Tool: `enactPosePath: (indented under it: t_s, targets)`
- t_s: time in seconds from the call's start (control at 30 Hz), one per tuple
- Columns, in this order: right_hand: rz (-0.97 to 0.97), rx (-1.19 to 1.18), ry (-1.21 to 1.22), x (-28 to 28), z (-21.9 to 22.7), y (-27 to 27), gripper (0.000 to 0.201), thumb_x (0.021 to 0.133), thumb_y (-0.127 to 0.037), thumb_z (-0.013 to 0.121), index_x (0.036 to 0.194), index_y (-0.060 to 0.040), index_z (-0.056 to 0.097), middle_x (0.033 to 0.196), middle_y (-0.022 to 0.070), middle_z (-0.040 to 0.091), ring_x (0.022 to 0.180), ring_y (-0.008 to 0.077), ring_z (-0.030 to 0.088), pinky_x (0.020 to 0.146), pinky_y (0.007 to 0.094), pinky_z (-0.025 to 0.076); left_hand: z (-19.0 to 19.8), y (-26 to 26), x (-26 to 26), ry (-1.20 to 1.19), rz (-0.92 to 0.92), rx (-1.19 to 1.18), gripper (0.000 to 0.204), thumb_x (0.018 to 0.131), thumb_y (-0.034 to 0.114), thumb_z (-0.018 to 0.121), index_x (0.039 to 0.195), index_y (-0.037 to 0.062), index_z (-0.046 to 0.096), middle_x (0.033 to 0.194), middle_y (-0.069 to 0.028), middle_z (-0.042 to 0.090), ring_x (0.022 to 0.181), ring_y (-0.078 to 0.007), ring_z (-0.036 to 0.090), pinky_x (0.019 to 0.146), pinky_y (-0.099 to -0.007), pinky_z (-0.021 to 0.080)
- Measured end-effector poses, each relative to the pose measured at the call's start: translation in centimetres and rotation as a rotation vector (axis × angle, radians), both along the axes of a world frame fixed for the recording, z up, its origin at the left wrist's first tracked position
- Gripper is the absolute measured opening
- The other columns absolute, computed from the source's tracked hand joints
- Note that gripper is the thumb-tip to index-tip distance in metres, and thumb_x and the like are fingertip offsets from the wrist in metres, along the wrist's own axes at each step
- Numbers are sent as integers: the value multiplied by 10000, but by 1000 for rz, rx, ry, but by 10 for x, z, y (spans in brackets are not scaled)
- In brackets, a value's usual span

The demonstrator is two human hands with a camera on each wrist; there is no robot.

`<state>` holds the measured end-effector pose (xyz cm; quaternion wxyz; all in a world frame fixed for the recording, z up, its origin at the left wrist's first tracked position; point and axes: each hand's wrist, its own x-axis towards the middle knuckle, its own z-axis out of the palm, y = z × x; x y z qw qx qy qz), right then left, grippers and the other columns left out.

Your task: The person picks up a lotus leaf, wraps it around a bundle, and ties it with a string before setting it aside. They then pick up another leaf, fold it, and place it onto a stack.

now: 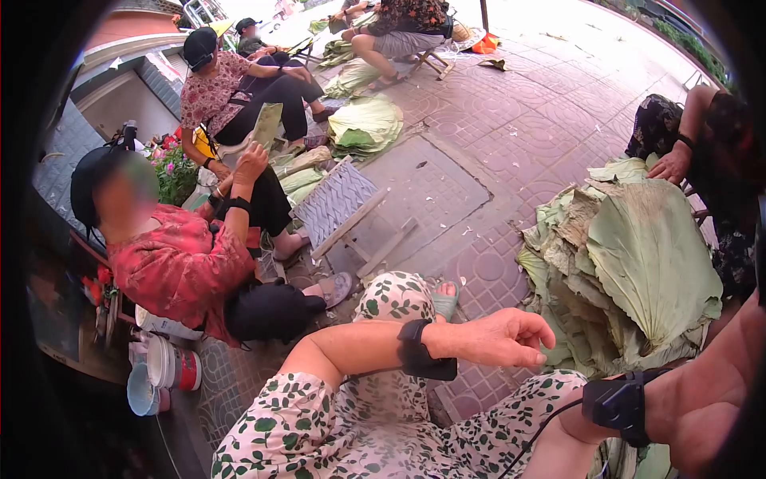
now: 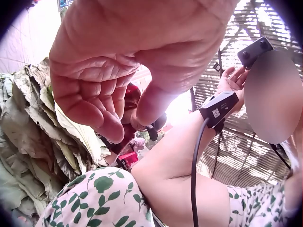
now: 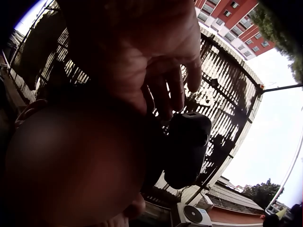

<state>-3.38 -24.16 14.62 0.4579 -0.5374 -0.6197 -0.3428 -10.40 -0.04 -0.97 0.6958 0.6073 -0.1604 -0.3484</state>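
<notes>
Leaf pile [image 1: 654, 263] lying rightward, just beyond left hand [image 1: 499, 335], nearer one; left hanging loose, empty; right hand [image 1: 714, 391] hovering beside head [image 2: 273, 97], fingers unclenched.

The left hand [image 1: 496, 335] was above the knees [image 1: 395, 297]; the right hand [image 1: 712, 399] was to its right, raised near the head. The leaf pile [image 1: 650, 263] lay ahead and to the right of the left hand, in front of the right one. Behind this pile sat a person [image 1: 724, 144], whose hand rested at its edge. Ahead and to the left of the left hand stood a stool [image 1: 339, 203]; farther beyond lay more leaves [image 1: 365, 126]. The buckets [image 1: 188, 372] stood far to the left.
</notes>
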Motion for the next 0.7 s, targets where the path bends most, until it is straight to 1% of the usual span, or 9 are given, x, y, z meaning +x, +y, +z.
enactPosePath:
  t_s: [0.1,0.23,0.3,0.33,0.4,0.43,0.53,0.6,0.7]
  targets:
    - [40,-12,-25,-4,13,8,478,963,-359,221,1364,-101,254,1226,196,483,1145,312,478,922,356,476,-4,2,0,-103,3,21,287,792,139,611,1014,-22,528,728,3,558,636,-47,507,541,-200,416]
    - [80,-30,-80,-20,34,24,479,965,-365,211,1368,-109,248,1224,194,485,1147,314,477,922,355,480,0,0,-1,-41,21,-70,267,789,141,610,995,-14,539,713,10,555,612,-46,507,525,-203,415]
    - [-207,513,387,-50,13,48,490,923,-276,365,1268,72,365,1236,234,473,1105,286,508,899,403,403,4,1,-1,-62,24,-68,261,785,139,611,988,-11,542,708,12,555,608,-46,508,522,-203,414]
    - [-207,507,381,-52,12,50,490,923,-276,365,1268,72,365,1236,234,473,1105,286,508,899,403,403,6,1,0,-71,-6,-35,275,801,140,602,1021,-9,531,736,16,548,646,-38,501,551,-196,413]
    - [-208,279,342,-57,17,58,484,934,-272,340,1234,106,378,1155,254,507,1037,290,537,880,393,423,9,-1,0,-83,-38,-15,289,817,142,593,1054,-7,519,764,20,540,684,-30,493,580,-188,411]
    - [-371,296,376,-62,19,69,433,929,-232,382,1216,92,404,1074,238,543,948,255,564,833,360,447,6,-3,1,-89,-27,-17,287,812,138,592,1049,-8,519,756,20,539,678,-32,492,573,-191,410]
    - [-381,194,441,-71,15,93,375,910,-167,442,1192,80,432,1049,201,568,903,220,575,789,329,456,6,-8,1,-130,-9,-35,281,804,133,593,1035,-9,522,743,19,536,668,-37,491,564,-197,410]
    - [-397,165,627,-81,8,111,329,864,-107,533,1153,42,480,1032,148,584,885,194,577,789,299,435,7,-11,2,-173,-2,-49,276,800,132,594,1027,-8,523,738,18,535,663,-39,490,561,-201,411]
    - [-480,-260,668,-75,-10,109,305,829,-69,545,1126,-8,513,1038,117,575,922,183,562,807,295,418,3,-17,3,-189,17,-116,256,776,125,604,986,-4,532,727,13,534,649,-47,488,561,-207,409]
